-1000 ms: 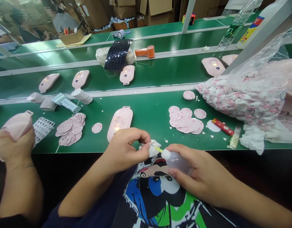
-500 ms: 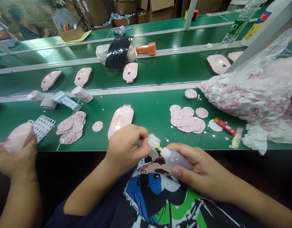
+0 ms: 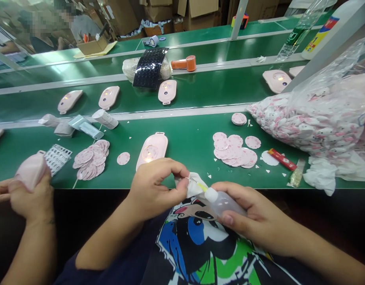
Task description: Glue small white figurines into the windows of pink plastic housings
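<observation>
My left hand (image 3: 160, 190) pinches a crumpled white tissue (image 3: 195, 184) between thumb and fingers. In my right hand (image 3: 250, 217) is a small translucent squeeze bottle (image 3: 226, 204) with a white cap and a yellow nozzle (image 3: 202, 187). The nozzle tip rests against the tissue, partly hidden by its folds. Just beyond my left hand, a pink oval plastic case (image 3: 152, 148) lies on the green bench, its near end covered by the hand. Round pink printed discs (image 3: 235, 152) are spread beyond my right hand, and another pile of discs (image 3: 91, 160) lies to the left.
At left, a co-worker's hands (image 3: 36, 194) hold another pink case (image 3: 31, 170). A clear bag of printed pieces (image 3: 315, 118) bulges at right, beside a slanted grey post (image 3: 327, 47). More pink cases (image 3: 167, 92) sit on the belt behind a pale rail.
The tissue has been drawn out flatter and the bottle has shifted slightly right, its nozzle still on the tissue. The co-worker's pink case has moved a little right. The view has shifted slightly.
</observation>
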Demonstrator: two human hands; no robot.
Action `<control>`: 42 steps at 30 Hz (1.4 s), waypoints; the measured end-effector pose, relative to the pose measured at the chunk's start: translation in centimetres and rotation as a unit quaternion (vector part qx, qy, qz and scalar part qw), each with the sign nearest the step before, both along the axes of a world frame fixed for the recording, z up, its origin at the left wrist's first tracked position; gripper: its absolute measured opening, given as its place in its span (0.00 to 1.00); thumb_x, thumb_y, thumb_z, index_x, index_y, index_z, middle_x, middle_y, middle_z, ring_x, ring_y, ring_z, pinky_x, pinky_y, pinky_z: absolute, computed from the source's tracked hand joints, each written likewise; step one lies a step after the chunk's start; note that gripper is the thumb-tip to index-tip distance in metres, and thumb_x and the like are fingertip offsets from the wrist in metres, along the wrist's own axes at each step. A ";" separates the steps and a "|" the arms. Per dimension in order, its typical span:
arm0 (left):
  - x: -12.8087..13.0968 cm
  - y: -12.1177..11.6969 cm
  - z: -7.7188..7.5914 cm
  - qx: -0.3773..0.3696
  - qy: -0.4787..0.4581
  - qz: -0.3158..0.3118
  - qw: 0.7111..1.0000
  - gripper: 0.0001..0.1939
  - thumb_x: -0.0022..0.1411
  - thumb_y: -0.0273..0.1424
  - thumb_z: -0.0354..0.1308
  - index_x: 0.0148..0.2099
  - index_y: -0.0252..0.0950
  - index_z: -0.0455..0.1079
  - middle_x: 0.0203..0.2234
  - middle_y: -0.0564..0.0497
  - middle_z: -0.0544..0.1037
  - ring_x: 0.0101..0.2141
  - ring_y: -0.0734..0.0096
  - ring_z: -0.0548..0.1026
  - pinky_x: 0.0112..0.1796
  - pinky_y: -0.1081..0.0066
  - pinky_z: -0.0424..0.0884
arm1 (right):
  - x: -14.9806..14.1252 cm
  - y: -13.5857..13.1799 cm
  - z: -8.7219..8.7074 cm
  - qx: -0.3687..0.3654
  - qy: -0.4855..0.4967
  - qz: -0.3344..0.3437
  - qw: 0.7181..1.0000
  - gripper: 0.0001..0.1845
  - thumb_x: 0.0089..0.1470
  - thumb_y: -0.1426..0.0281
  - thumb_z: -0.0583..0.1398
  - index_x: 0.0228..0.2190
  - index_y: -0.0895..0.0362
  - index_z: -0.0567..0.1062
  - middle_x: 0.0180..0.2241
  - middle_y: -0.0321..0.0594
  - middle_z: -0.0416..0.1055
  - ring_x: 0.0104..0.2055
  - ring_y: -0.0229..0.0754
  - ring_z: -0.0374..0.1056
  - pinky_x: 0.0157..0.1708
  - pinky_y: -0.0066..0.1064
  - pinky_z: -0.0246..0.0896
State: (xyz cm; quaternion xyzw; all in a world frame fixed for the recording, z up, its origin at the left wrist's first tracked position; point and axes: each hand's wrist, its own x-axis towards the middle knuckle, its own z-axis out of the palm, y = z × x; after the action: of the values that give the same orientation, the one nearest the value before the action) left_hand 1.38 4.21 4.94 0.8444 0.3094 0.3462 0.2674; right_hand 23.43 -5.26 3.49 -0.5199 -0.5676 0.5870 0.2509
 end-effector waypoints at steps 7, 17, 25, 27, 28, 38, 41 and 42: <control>0.6 -0.3 0.1 0.092 0.037 -0.002 0.995 0.07 0.54 0.20 0.57 0.31 0.38 0.69 0.22 0.54 0.78 0.24 0.74 0.75 0.29 0.73 0.72 | 0.0 0.0 0.3 0.029 -0.050 -0.004 0.998 0.19 0.55 0.61 0.58 0.48 0.51 0.72 0.38 0.40 0.75 0.37 0.44 0.72 0.37 0.34 0.68; -1.1 1.0 1.3 0.094 0.095 0.015 0.991 0.05 0.55 0.20 0.59 0.31 0.36 0.72 0.23 0.55 0.77 0.24 0.77 0.74 0.29 0.76 0.68 | 0.2 0.1 0.4 -0.003 -0.038 0.020 0.999 0.19 0.54 0.60 0.58 0.47 0.50 0.74 0.42 0.40 0.75 0.39 0.44 0.71 0.38 0.35 0.65; -0.7 0.9 0.2 -0.191 -0.046 -0.005 0.980 0.06 0.52 0.20 0.61 0.29 0.36 0.74 0.22 0.56 0.77 0.23 0.78 0.73 0.25 0.79 0.68 | 0.2 -0.3 -0.2 -0.012 0.004 0.004 1.000 0.20 0.55 0.61 0.58 0.48 0.53 0.72 0.37 0.40 0.75 0.35 0.42 0.70 0.34 0.31 0.66; -0.6 1.0 -0.4 -0.301 -0.123 -0.019 0.945 0.03 0.54 0.23 0.63 0.30 0.35 0.75 0.22 0.54 0.77 0.22 0.77 0.73 0.23 0.79 0.69 | 0.3 -0.3 -0.3 -0.011 0.019 0.001 1.000 0.20 0.55 0.62 0.59 0.49 0.55 0.72 0.38 0.41 0.75 0.35 0.41 0.70 0.34 0.30 0.67; -0.5 1.1 -0.7 -0.349 -0.160 -0.030 0.923 0.02 0.54 0.25 0.65 0.31 0.35 0.75 0.22 0.53 0.78 0.21 0.77 0.73 0.23 0.78 0.69 | 0.3 -0.4 -0.3 -0.008 0.025 0.001 1.000 0.21 0.56 0.62 0.59 0.50 0.55 0.71 0.38 0.41 0.75 0.35 0.41 0.70 0.33 0.30 0.66; -0.8 1.6 -2.3 -0.517 -0.261 -0.070 0.812 0.08 0.50 0.32 0.73 0.32 0.36 0.79 0.23 0.50 0.80 0.22 0.75 0.75 0.25 0.76 0.72 | 0.2 -0.5 -0.7 0.019 0.042 0.008 0.999 0.19 0.54 0.62 0.58 0.48 0.53 0.72 0.36 0.39 0.74 0.32 0.39 0.68 0.31 0.29 0.66; -0.7 1.4 -2.2 -0.523 -0.260 -0.067 0.809 0.08 0.49 0.32 0.74 0.32 0.36 0.79 0.23 0.50 0.80 0.22 0.75 0.75 0.25 0.77 0.72 | 0.2 -0.5 -0.7 0.011 0.055 0.006 0.998 0.18 0.55 0.62 0.58 0.48 0.52 0.71 0.35 0.39 0.74 0.32 0.39 0.68 0.31 0.29 0.66; -0.6 1.4 -2.2 -0.521 -0.260 -0.066 0.810 0.08 0.50 0.32 0.73 0.32 0.36 0.79 0.23 0.51 0.80 0.22 0.76 0.75 0.25 0.77 0.72 | 0.2 -0.5 -0.7 0.010 0.060 0.004 0.998 0.18 0.55 0.62 0.58 0.48 0.52 0.71 0.35 0.39 0.74 0.32 0.40 0.68 0.31 0.30 0.66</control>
State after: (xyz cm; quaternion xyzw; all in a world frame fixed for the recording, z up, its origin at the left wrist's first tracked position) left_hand 0.74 5.61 2.77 0.4750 0.3053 0.3214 0.7602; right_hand 23.67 -5.74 2.75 -0.4789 -0.5595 0.6123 0.2875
